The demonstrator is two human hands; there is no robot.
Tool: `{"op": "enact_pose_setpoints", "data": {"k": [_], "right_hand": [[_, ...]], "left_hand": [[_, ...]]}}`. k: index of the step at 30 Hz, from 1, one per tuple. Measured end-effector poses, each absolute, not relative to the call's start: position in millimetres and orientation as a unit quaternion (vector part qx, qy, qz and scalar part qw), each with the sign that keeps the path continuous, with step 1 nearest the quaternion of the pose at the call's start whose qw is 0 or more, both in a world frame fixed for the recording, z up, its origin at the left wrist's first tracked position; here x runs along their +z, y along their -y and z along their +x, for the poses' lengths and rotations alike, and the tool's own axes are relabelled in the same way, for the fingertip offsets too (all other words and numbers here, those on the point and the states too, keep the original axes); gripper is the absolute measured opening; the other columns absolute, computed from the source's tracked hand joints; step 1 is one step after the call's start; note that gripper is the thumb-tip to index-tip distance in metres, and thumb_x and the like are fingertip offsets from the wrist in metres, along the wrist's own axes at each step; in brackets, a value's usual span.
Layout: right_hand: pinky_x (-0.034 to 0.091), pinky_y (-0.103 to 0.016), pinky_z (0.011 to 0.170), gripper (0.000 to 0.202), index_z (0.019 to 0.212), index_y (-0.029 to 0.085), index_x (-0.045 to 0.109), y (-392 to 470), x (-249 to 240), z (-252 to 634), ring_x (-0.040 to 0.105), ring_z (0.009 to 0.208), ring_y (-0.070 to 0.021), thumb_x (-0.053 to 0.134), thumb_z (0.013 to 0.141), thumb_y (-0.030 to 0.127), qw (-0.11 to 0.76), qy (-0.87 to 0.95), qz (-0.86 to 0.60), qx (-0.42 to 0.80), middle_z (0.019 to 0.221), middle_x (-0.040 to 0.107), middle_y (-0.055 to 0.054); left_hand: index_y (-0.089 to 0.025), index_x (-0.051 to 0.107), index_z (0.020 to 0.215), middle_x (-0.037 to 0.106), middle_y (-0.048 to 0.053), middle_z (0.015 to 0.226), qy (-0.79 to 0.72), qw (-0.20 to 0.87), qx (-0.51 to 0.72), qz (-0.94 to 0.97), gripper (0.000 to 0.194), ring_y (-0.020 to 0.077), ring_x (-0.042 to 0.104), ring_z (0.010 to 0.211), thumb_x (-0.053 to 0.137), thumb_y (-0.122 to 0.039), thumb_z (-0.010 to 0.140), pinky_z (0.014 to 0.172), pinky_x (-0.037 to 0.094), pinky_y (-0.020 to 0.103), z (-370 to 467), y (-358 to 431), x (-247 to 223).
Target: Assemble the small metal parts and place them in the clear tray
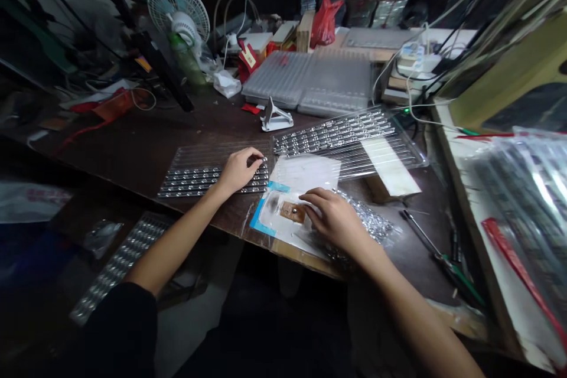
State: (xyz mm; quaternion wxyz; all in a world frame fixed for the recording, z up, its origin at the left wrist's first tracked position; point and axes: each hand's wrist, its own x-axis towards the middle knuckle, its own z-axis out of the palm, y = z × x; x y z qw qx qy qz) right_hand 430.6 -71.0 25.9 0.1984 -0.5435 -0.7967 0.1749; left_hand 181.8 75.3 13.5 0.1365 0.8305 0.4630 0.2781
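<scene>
My left hand [239, 170] is over the right end of a clear plastic tray [195, 156] with shiny metal rods [190, 183] lying in its grooves. Its thumb and forefinger come together there in a pinch; whatever is between them is too small to make out. Beside a small brown block [291, 211] hovers my right hand [336, 221], fingers curved and thumb apart, with nothing seen between them. A small shiny metal piece [295, 211] sits on the block. Under the block is a white sheet edged with blue tape [262, 221]. Small metal parts in a clear bag [367, 215] lie by my right hand.
A second tray of rods [336, 130] rests at an angle behind, near a white block [390, 165]. Stacked clear trays [283, 80], a white stand [277, 118] and a fan [179, 9] stand farther back. A green-handled tool [460, 280] lies at right.
</scene>
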Motion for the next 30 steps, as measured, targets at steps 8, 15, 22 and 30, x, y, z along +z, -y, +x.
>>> {"op": "enact_pose_setpoints", "data": {"k": [8,15,22,30], "right_hand": [[0.046,-0.030,0.082,0.024,0.107,0.016,0.072,71,37,439,0.065,0.096,-0.0227,0.053,0.096,0.024,0.136,0.795,-0.566,0.172,0.104,0.071,-0.010],[0.041,-0.028,0.068,0.015,0.094,0.017,0.071,77,43,440,0.068,0.087,-0.0239,0.057,0.090,0.014,0.037,0.796,-0.579,0.170,0.097,0.073,-0.012],[0.043,-0.025,0.068,0.012,0.095,0.020,0.072,75,47,448,0.068,0.090,-0.0206,0.062,0.089,0.022,0.043,0.781,-0.593,0.193,0.101,0.073,-0.007],[0.042,-0.026,0.064,0.006,0.089,0.019,0.071,78,48,455,0.068,0.083,-0.0214,0.066,0.086,0.019,0.011,0.772,-0.610,0.179,0.094,0.073,-0.008]], "left_hand": [[-0.022,0.070,0.085,0.072,0.007,0.097,-0.498,0.070,0.166,0.848,0.014,0.0253,0.064,0.095,0.056,-0.023,0.087,0.090,0.048,0.038,178,-94,9],[-0.020,0.070,0.094,0.070,0.009,0.102,-0.491,0.045,0.175,0.852,0.019,0.0271,0.062,0.097,0.054,-0.017,0.085,0.089,0.047,0.040,191,-91,21],[-0.019,0.071,0.094,0.067,0.009,0.102,-0.435,0.059,0.199,0.876,0.012,0.0267,0.059,0.099,0.064,-0.024,0.085,0.090,0.048,0.040,260,-95,15],[-0.020,0.063,0.092,0.071,0.005,0.096,-0.400,0.195,0.308,0.841,0.007,0.0199,0.066,0.090,0.060,-0.020,0.087,0.083,0.051,0.033,244,-46,23]]}}
